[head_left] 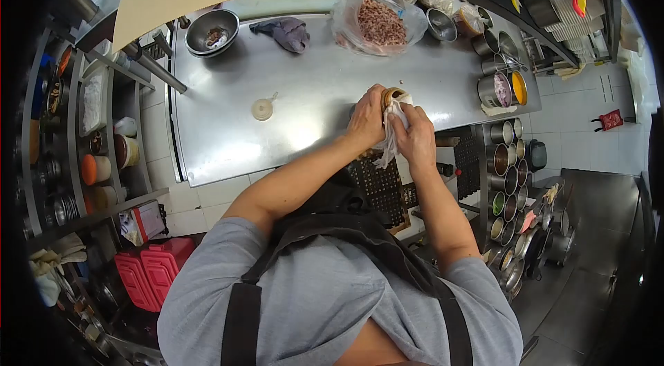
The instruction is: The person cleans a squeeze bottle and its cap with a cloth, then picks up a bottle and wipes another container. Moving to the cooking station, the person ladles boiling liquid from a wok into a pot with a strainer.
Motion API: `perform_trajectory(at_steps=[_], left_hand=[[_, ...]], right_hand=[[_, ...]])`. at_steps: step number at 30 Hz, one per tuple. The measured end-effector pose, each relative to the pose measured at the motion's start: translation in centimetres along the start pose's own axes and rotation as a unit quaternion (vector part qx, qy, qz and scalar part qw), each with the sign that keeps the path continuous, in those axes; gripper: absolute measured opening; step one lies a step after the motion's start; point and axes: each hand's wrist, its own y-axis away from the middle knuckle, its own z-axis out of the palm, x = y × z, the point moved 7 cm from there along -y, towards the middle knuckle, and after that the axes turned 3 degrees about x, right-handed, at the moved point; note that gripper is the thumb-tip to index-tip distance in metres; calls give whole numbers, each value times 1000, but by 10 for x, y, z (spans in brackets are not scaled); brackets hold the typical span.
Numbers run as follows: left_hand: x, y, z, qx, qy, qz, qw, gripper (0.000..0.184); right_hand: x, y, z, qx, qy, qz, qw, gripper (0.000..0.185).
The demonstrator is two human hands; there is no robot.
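Observation:
My left hand (366,118) is wrapped round a jar (391,95) with a golden-brown rim, held above the front edge of the steel table (235,152). A white cloth (389,141) is in my right hand (417,136), pressed against the jar's right side and hanging down below it. The jar's mouth faces up and away from me; its body is mostly hidden by my fingers and the cloth. A round, pale lid (263,109) lies flat on the table to the left.
Along the table's back are metal bowls (212,33), a dark grey cloth (283,33) and a plastic bag of chopped meat (380,24). Metal containers (495,89) line the right end. A shelf post (153,67) stands at the left. Pots (499,158) fill the lower right rack.

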Motion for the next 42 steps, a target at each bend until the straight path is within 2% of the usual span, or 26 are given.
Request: perform_trajectory(at_steps=[4, 6, 7, 9, 10, 12, 13, 15, 16, 18, 22, 24, 25, 27, 29, 31, 32, 34, 35, 38, 42], left_hand=[[1, -10, -17, -28, -5, 73, 997, 72], [-5, -21, -17, -148, 39, 60, 986, 76], [-5, -30, -21, -146, 38, 60, 987, 76], [-17, -30, -5, -297, 102, -53, 948, 79], [-16, -30, -3, -295, 102, -52, 949, 79], [-14, -29, -3, -219, 85, -47, 971, 72], [-14, -24, 2, -219, 86, -48, 971, 72], [-12, -17, -4, -85, 61, -19, 994, 65], [-13, -11, 3, -84, 62, -20, 994, 65], [-9, -4, -3, 48, 10, 14, 999, 64], [-9, -3, -7, 50, -8, 26, 998, 71], [-8, -6, -10, -53, 5, 56, 997, 81], [-9, -12, -21, -53, 4, 56, 997, 81], [-16, -24, -22, -186, 106, 22, 977, 91], [-20, -28, -21, -203, 94, 29, 974, 90], [-31, -28, -8, -263, 119, -66, 955, 82], [-33, -26, -3, -262, 119, -66, 955, 82], [-33, -22, -8, -139, 104, -40, 984, 69], [-33, -16, -2, -140, 104, -42, 984, 69], [-13, -6, -13, 28, 22, -6, 999, 62], [-14, 2, -10, 79, -36, -20, 996, 62]], right_hand=[[2, -3, -8, -22, -14, -17, 1000, 28], [1, -7, -3, -75, -37, -57, 995, 28], [3, -10, -4, -75, -38, -58, 995, 28], [4, -13, -2, -89, -23, -75, 993, 29], [4, -14, -1, -89, -22, -77, 993, 29], [4, -13, -1, -66, -6, -59, 996, 29], [1, -11, 1, -67, -5, -59, 996, 29], [-2, -8, 2, -23, 21, -7, 999, 28], [-7, -7, 5, -25, 22, -7, 999, 28], [-12, -5, 4, 8, 30, 6, 999, 27], [-7, -5, 1, 0, 8, 3, 1000, 27], [-3, -5, -1, -37, -13, -18, 999, 27], [-1, -6, -4, -38, -13, -18, 999, 27], [-3, -8, -2, -93, -41, -45, 994, 27], [-5, -11, -1, -90, -41, -80, 992, 27], [-3, -16, 0, -94, -29, -41, 994, 27], [-4, -16, 2, -94, -29, -42, 994, 27], [-4, -12, 5, -52, -1, -19, 998, 28], [-6, -10, 10, -52, -2, -17, 998, 28], [-8, -7, 11, 4, -12, 16, 1000, 28], [-8, -6, 9, 15, -18, 16, 1000, 28]])
